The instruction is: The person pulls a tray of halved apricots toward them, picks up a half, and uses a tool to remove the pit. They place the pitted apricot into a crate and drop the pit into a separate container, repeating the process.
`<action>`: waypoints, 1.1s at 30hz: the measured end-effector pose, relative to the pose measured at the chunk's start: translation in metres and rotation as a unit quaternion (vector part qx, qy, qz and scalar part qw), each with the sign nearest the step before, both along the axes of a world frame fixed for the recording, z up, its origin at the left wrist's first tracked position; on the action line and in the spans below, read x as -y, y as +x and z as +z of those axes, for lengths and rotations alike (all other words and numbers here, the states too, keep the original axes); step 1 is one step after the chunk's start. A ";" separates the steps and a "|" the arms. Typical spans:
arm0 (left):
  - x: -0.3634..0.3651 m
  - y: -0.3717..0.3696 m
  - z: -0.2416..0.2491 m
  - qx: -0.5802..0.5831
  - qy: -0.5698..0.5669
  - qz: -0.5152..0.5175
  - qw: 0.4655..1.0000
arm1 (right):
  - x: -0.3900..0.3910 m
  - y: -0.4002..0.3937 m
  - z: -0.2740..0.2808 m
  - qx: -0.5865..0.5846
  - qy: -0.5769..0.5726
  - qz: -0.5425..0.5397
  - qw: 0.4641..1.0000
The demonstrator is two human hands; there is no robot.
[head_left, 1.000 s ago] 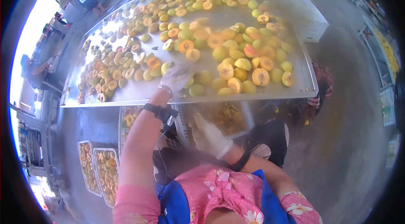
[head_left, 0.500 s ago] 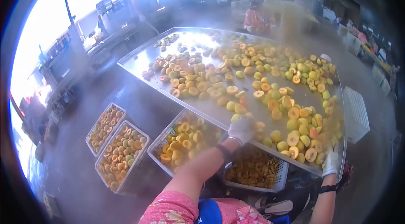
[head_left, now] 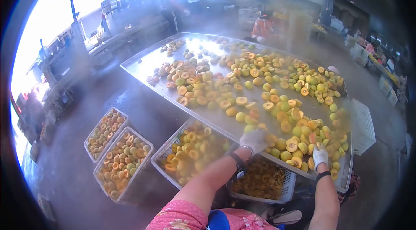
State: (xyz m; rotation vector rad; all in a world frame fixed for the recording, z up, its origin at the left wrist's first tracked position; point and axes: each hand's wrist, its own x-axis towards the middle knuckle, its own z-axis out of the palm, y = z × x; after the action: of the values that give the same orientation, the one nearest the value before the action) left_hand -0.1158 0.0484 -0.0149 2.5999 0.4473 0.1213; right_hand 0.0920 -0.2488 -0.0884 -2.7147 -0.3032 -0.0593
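Note:
Halved yellow-green stone fruit with orange flesh point(head_left: 291, 145), like apricots or peaches, lie spread over a metal sorting table point(head_left: 151, 74). My left hand point(head_left: 255, 140), in a white glove, is at the table's near edge beside some fruit halves. Its fingers are blurred and partly hidden. On the right, my gloved right hand point(head_left: 320, 155) reaches in among the fruit, its fingers closed around what looks like a fruit half. Below the near edge, a crate point(head_left: 288, 184) holds brown, shrivelled-looking pieces, and another crate point(head_left: 158, 160) holds fruit halves.
Two more crates of fruit, a nearer one point(head_left: 122, 202) and a farther one point(head_left: 92, 158), stand on the floor at left. A white crate point(head_left: 363, 128) is beyond the table's right end. A person in orange point(head_left: 263, 27) is behind the table; haze blurs the background.
My right hand has moved left and inward from the table's right corner into the fruit. My left hand has shifted slightly right and down. The view has tilted a little.

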 end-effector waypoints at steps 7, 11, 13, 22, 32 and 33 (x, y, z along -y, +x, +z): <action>-0.003 0.004 -0.012 -0.006 -0.029 0.020 0.999 | -0.036 -0.027 0.033 -0.170 0.121 0.022 0.978; 0.002 -0.006 -0.007 0.059 -0.048 0.028 0.997 | -0.035 -0.066 0.059 -0.203 0.198 0.031 0.958; 0.007 -0.014 0.008 0.036 -0.051 0.032 0.998 | -0.036 -0.094 0.076 -0.152 0.237 0.016 0.959; 0.010 -0.041 -0.008 0.277 -0.572 0.080 0.768 | -0.039 -0.192 0.085 -0.254 0.425 0.063 0.867; 0.015 -0.106 -0.058 0.350 -0.349 -0.018 0.869 | -0.095 -0.309 0.071 -0.361 0.413 0.215 0.808; 0.020 -0.114 -0.056 0.346 -0.354 -0.020 0.869 | -0.098 -0.313 0.074 -0.367 0.410 0.218 0.806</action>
State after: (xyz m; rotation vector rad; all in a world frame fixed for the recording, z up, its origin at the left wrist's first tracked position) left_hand -0.2294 0.0281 -0.0708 1.6826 0.1228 0.7062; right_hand -0.2214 -0.1510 -0.0145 -1.5842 -0.4993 0.7850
